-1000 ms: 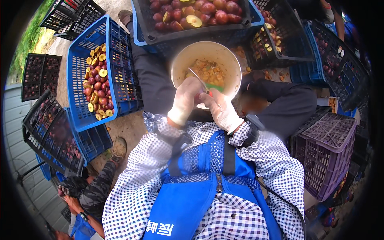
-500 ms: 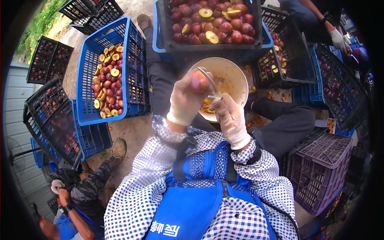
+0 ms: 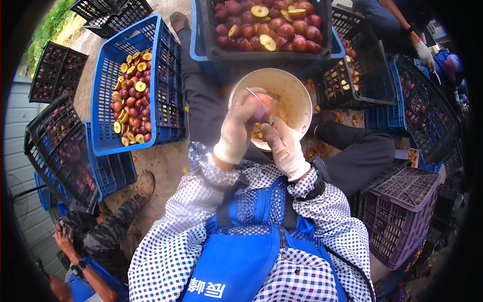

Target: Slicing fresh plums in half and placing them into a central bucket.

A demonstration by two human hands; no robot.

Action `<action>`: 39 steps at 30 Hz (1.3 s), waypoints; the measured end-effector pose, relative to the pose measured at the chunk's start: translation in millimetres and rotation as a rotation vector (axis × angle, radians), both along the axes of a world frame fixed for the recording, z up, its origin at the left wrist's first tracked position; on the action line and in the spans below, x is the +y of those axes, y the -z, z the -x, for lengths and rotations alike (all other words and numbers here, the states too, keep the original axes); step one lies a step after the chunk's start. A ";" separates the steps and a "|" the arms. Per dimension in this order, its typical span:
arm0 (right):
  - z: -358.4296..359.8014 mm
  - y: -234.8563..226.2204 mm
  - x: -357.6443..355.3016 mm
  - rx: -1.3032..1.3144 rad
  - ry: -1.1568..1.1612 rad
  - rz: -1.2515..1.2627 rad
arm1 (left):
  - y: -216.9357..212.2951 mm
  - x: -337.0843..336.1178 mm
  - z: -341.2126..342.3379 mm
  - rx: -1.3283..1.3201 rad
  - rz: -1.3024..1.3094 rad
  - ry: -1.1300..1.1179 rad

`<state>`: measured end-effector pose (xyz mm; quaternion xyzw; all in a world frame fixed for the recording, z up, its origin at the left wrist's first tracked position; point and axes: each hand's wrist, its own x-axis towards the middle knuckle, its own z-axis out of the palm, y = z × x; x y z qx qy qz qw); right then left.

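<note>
A red plum (image 3: 262,107) is in my gloved left hand (image 3: 234,130), above the white bowl. The fingers wrap round its left side. My gloved right hand (image 3: 286,150) closes on the short handle of a small knife (image 3: 272,121), just below the fruit. A thin strip of metal, seemingly the knife's blade, shows along the plum's upper left edge; the plum hides the rest. Under both hands, the white bowl (image 3: 303,108) holds wet orange-yellow scraps. Directly beyond it is a black crate (image 3: 269,59) full of whole and halved plums.
A blue crate (image 3: 100,100) with whole and cut plums stands at the left. More plum crates flank me, including a black crate (image 3: 372,93) at right. A purple crate (image 3: 402,221) is near my right side. Co-workers sit at lower left and upper right; scraps litter the floor.
The plum has moved right and slightly down, meeting the knife. My right hand has shifted a little left, so both hands are closer together.
</note>
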<state>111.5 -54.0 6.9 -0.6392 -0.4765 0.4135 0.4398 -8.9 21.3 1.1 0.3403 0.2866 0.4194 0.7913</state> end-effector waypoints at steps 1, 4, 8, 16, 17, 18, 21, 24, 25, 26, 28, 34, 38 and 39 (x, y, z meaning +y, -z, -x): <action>-0.3 -0.7 1.1 0.071 0.001 -0.007 | 1.3 -0.1 -1.3 -0.039 0.045 -0.004; 6.3 5.7 -3.3 0.247 0.022 -0.065 | -3.7 -3.3 0.0 0.011 -0.004 0.089; -16.8 -1.7 1.4 0.591 -0.155 -0.011 | -28.4 4.5 8.6 0.245 -0.247 0.143; -19.3 24.5 -9.2 0.627 -0.118 0.055 | -10.0 -2.4 -11.6 0.036 -0.047 0.119; -21.1 29.5 -10.5 0.627 -0.137 0.039 | -15.7 -2.0 -12.3 0.141 -0.078 0.099; -22.9 33.6 -11.5 0.628 -0.155 0.023 | -22.6 1.3 -9.0 0.413 -0.267 0.127; -31.3 7.0 -0.5 0.759 -0.195 0.068 | -43.7 19.1 4.2 0.966 -0.800 0.193; -30.1 23.2 1.0 0.398 -0.221 -0.125 | -33.8 20.0 2.4 0.368 -0.246 0.216; -16.6 15.6 1.3 0.697 -0.139 -0.123 | -25.0 14.6 -3.8 0.372 -0.247 0.218; -5.2 28.5 0.1 0.695 -0.069 -0.112 | -17.5 9.1 -10.9 0.259 -0.135 0.145; -4.3 35.7 -5.8 0.718 -0.028 -0.029 | -12.8 6.0 -14.2 0.287 -0.173 0.066; -22.1 27.0 3.3 0.787 -0.239 -0.093 | -35.2 28.5 -4.0 0.692 -0.558 0.287; 26.0 22.1 6.3 1.400 0.391 0.012 | -22.0 -2.2 -28.0 0.277 -0.124 0.023; 14.2 16.6 2.6 1.412 0.272 -0.008 | -12.3 -2.7 -26.6 0.328 -0.179 -0.014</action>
